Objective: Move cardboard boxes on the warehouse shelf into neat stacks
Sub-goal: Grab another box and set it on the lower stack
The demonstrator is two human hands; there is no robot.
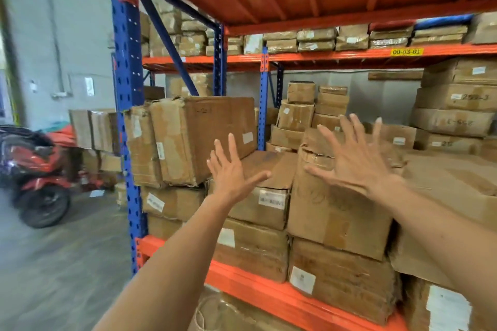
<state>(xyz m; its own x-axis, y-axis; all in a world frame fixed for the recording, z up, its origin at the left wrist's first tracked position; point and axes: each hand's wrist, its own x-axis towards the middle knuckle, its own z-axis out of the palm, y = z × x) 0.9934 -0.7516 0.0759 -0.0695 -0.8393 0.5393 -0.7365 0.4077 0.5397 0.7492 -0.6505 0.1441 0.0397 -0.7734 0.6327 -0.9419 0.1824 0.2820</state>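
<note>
Worn cardboard boxes fill the orange and blue warehouse shelf (242,274). A large dented box (199,137) lies tilted on top of the left stack. To its right sits a lower box with a white label (269,191), and beside that a taller crushed box (330,212). My left hand (231,172) is raised with fingers spread, in front of the large box's lower right corner, holding nothing. My right hand (352,158) is also spread wide, above the top of the taller crushed box. Whether either hand touches a box I cannot tell.
A blue upright post (126,115) stands at the shelf's left end. More box stacks (454,107) stand at the back right, and flat packages (317,39) lie on the upper shelf. A red motorcycle (37,169) is parked on the concrete floor at left.
</note>
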